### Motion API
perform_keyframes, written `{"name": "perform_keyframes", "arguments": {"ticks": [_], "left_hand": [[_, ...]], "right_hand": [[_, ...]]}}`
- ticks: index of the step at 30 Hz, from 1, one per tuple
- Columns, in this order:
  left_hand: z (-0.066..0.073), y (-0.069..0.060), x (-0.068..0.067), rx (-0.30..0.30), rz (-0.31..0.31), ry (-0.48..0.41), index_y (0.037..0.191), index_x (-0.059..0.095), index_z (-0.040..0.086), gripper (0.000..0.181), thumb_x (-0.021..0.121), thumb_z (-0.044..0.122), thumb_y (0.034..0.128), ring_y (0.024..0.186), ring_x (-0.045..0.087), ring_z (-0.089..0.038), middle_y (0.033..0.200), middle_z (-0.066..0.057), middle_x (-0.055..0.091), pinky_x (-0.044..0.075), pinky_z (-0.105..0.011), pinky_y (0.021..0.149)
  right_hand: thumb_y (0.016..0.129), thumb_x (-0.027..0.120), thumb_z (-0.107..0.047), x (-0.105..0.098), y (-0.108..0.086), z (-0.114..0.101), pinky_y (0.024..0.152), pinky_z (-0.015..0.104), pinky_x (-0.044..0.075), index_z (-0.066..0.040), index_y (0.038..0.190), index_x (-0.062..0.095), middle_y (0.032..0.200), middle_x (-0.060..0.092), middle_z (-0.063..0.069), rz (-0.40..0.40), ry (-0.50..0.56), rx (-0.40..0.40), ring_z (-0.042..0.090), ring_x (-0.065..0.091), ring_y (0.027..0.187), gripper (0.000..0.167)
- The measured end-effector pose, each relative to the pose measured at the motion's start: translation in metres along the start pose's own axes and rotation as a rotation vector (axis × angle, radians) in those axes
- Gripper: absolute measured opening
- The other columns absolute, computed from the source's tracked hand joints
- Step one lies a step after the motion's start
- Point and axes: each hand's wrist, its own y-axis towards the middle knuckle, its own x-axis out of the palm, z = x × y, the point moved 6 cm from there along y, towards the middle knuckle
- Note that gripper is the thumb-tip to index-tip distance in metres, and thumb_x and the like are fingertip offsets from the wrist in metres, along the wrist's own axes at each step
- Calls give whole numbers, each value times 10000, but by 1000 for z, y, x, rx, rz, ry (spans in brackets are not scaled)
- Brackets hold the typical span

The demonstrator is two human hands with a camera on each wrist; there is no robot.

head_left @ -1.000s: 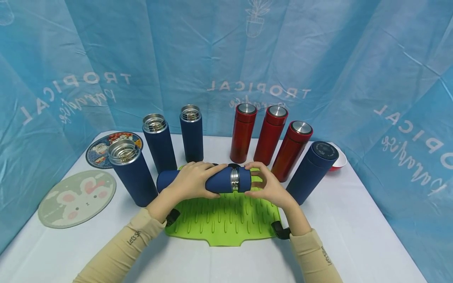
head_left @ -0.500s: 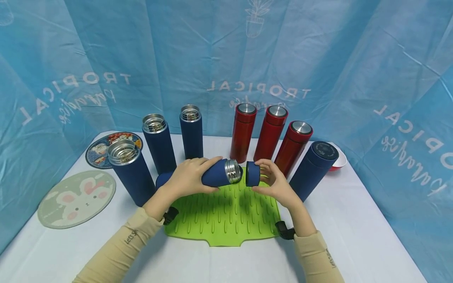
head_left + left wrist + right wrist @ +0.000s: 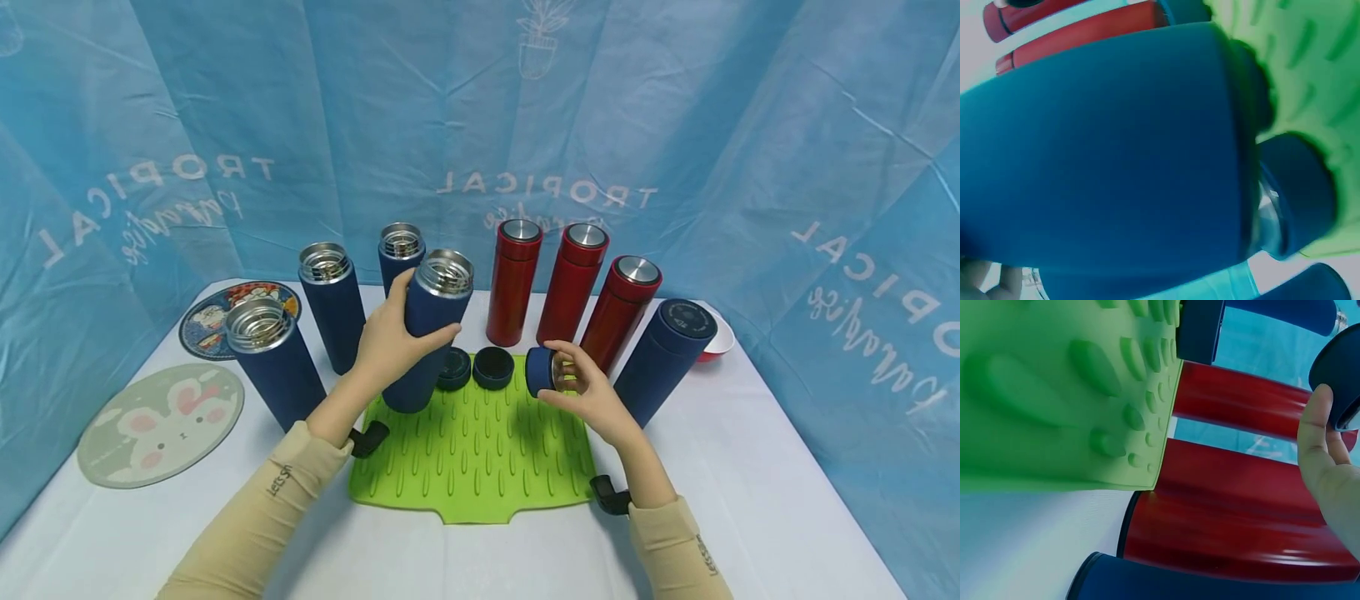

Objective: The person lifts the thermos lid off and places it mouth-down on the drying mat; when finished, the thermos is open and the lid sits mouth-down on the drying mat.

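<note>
My left hand (image 3: 386, 342) grips a blue thermos bottle (image 3: 438, 312), lidless, tilted slightly right, with its steel mouth up. Its base is over the back left of the green ridged mat (image 3: 480, 467); whether it touches is unclear. That bottle's blue body (image 3: 1104, 150) fills much of the left wrist view. My right hand (image 3: 588, 396) pinches a blue bottle lid (image 3: 538, 372) on its side above the mat's right part. In the right wrist view, fingers (image 3: 1315, 419) press the lid's side. Two dark lids (image 3: 453, 369) (image 3: 493, 367) lie at the mat's back edge.
Several lidless blue bottles (image 3: 333, 312) stand at the left. Red bottles (image 3: 513, 287) with steel caps and one capped blue bottle (image 3: 660, 362) stand at the right, by a small bowl (image 3: 722, 340). A rabbit mat (image 3: 168, 425) and a patterned oval mat (image 3: 206, 329) lie left.
The lid came off the bottle and moved right in my right hand. My left hand turned the bottle from lying sideways to nearly upright, uncovering the two lids behind it.
</note>
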Motion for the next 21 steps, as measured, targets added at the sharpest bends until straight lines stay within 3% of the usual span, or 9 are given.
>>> {"name": "perform_keyframes", "arguments": {"ticks": [4,8,13,16,21], "left_hand": [[3,13,-1,-47,22,-168,1429,199,210,857,723,373,771,1080,547,-344,1285,-147,492,450,-518,850],[1,27,2,-96,30,-270,1418,167,237,871,731,367,767,1086,541,-326,1288,-130,470,452,-500,861],[-3,44,10,-150,47,-394,1393,158,259,855,730,370,767,1138,512,-313,1337,-119,438,435,-487,898],[-4,54,16,-146,71,-421,1381,171,252,837,734,337,768,1160,496,-312,1350,-121,430,420,-488,917],[-5,65,28,-111,82,-378,1388,170,221,847,739,304,767,1147,505,-328,1331,-155,444,437,-485,898]], "right_hand": [[824,668,-58,1,-2,-2,895,474,410,-118,1372,398,1211,434,143,6,-43,6,334,446,1051,614],[811,704,-133,-2,1,13,853,410,423,-192,1352,432,1216,454,77,14,-135,13,262,441,1044,608],[778,745,-219,-2,1,22,795,383,443,-203,1330,468,1189,475,49,10,-279,-39,217,425,1030,618],[764,757,-230,-1,1,23,778,381,446,-201,1320,483,1135,486,40,10,-321,-42,208,428,998,620],[758,760,-235,0,0,23,763,362,440,-192,1326,482,1098,485,31,9,-353,-43,194,428,969,634]]}}
